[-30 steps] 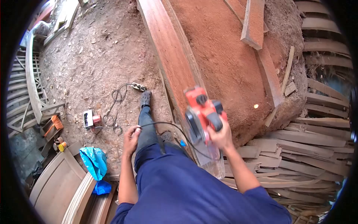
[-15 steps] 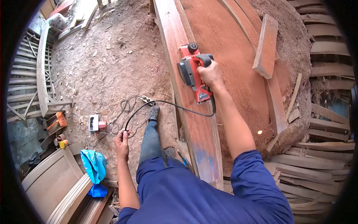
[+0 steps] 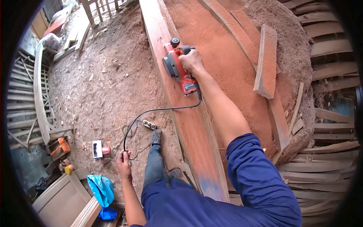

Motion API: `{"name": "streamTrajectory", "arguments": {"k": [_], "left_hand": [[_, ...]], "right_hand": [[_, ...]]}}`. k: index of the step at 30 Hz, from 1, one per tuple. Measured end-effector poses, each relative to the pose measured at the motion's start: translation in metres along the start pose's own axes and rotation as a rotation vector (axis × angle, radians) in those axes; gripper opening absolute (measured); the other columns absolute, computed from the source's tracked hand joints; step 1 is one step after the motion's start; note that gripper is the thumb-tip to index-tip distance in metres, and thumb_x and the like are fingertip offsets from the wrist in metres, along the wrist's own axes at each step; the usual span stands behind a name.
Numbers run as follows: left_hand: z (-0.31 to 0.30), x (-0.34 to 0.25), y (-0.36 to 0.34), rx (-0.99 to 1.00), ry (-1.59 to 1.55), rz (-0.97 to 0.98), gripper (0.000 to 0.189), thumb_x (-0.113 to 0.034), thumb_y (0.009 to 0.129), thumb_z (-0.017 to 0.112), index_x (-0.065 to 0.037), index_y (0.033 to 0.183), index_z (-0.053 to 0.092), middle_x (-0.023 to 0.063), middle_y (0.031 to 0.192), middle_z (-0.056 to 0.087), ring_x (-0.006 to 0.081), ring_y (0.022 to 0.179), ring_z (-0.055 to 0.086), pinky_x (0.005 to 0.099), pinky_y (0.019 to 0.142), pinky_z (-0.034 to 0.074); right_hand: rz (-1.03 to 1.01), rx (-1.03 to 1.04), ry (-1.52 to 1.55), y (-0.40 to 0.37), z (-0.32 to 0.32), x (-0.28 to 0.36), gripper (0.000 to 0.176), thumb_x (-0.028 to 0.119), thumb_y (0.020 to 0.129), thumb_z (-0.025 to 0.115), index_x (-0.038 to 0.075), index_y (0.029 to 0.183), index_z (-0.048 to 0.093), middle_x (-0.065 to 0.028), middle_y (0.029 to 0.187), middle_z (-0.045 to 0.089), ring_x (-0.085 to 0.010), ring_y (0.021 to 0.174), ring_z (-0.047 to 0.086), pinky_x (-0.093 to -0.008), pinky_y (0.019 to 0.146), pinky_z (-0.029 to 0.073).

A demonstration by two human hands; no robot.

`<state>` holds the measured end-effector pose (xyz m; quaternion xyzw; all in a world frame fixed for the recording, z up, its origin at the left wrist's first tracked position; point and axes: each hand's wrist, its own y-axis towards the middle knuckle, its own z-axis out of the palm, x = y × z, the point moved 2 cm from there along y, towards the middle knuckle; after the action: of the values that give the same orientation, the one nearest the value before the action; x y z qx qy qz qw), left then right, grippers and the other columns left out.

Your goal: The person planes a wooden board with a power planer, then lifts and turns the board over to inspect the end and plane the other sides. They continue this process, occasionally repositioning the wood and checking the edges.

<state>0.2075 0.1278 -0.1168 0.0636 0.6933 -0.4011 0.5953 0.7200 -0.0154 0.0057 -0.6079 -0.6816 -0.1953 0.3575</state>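
- Head view: a long reddish plank [image 3: 193, 136] runs away from the person. It looks stiff and heavy, and lies steady as the working surface.
- On the plank's far part the red planer [image 3: 174, 70] sits flat. It is likely weighty and prone to buzz, so it is best gripped by its top handle.
- Off the plank's left edge trails the black cord [image 3: 159, 110], limp and light.
- Over the plank, the right hand [image 3: 192, 60] has its fingers clenched round the planer's handle.
- Left of the plank, the left hand [image 3: 124, 160] has its fingers closed on the cord.
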Motion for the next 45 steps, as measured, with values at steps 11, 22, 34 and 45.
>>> {"name": "streamTrajectory", "arguments": {"k": [11, 22, 34, 45], "left_hand": [[0.023, -0.018, 0.045, -0.019, 0.000, 0.006, 0.018, -0.015, 0.103, 0.058, -0.002, 0.114, 0.063, 0.0044, 0.104, 0.066, 0.0140, 0.097, 0.065, 0.0307, 0.091, 0.051], [0.046, -0.037, 0.021, 0.026, 0.085, 0.015, 0.022, -0.014, 0.102, 0.058, 0.003, 0.114, 0.065, 0.0074, 0.101, 0.068, 0.0145, 0.097, 0.064, 0.0297, 0.090, 0.050], [-0.013, 0.013, -0.042, 0.028, 0.109, 0.048, 0.023, -0.019, 0.104, 0.058, 0.000, 0.112, 0.068, 0.0047, 0.103, 0.070, 0.0109, 0.096, 0.063, 0.0273, 0.090, 0.049], [-0.002, 0.037, -0.143, 0.614, 0.504, 0.040, 0.017, -0.014, 0.095, 0.065, 0.000, 0.104, 0.069, 0.0080, 0.097, 0.068, 0.0183, 0.096, 0.063, 0.0317, 0.089, 0.048]], "right_hand": [[0.107, 0.071, -0.003, 0.126, 0.033, 0.078, 0.033, 0.025, 0.076, 0.071, -0.007, 0.084, 0.072, -0.0237, 0.081, 0.072, -0.0300, 0.074, 0.074, -0.0423, 0.061, 0.058], [-0.046, 0.038, 0.034, 0.262, 0.088, 0.089, 0.015, 0.012, 0.077, 0.061, 0.001, 0.069, 0.066, -0.0125, 0.060, 0.063, -0.0205, 0.050, 0.061, -0.0363, 0.046, 0.048], [-0.036, 0.137, 0.008, -0.193, -0.079, -0.064, 0.039, 0.019, 0.075, 0.063, 0.009, 0.111, 0.073, -0.0150, 0.085, 0.072, -0.0256, 0.078, 0.069, -0.0377, 0.073, 0.054], [0.261, 0.316, 0.005, -0.562, -0.148, -0.161, 0.030, 0.009, 0.078, 0.068, 0.000, 0.106, 0.061, -0.0163, 0.082, 0.066, -0.0249, 0.078, 0.068, -0.0396, 0.074, 0.053]]}}
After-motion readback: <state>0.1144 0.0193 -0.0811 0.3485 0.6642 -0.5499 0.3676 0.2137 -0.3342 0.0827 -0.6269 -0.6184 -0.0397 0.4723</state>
